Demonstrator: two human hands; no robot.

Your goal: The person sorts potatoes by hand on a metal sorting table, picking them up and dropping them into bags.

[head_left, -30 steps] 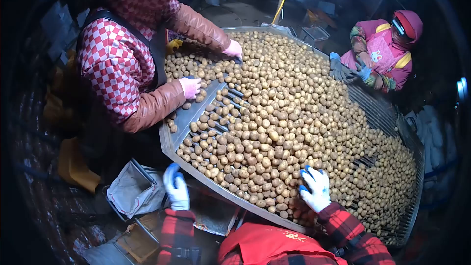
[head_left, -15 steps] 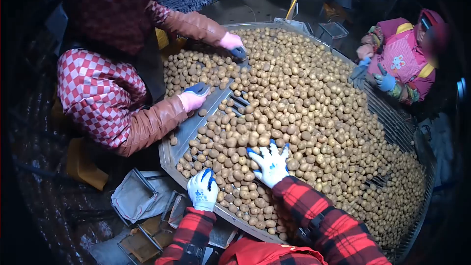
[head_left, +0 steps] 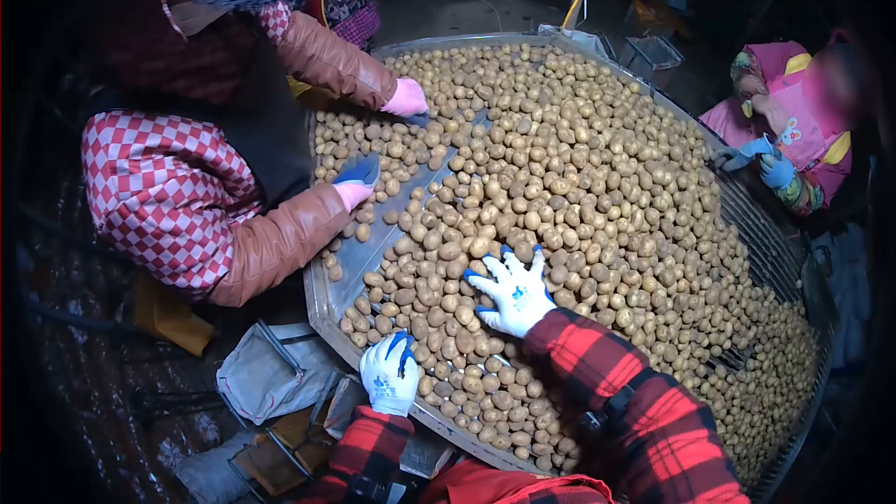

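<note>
Potatoes (head_left: 597, 224) heaped over the metal desk (head_left: 378, 252), with long axes pointing various ways. Touched by right hand (head_left: 518, 297), with fingers spread apart; near left hand (head_left: 389, 373), with fingers curled, cannot tell whether gripping.

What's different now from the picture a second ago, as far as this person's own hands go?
The left hand, which hung outside the table, has come in to its near edge, beside the potatoes. The right hand has moved left and farther in, fingers spread on the potatoes. No clear pick-up or release shows. Potatoes still cover most of the table.
</note>
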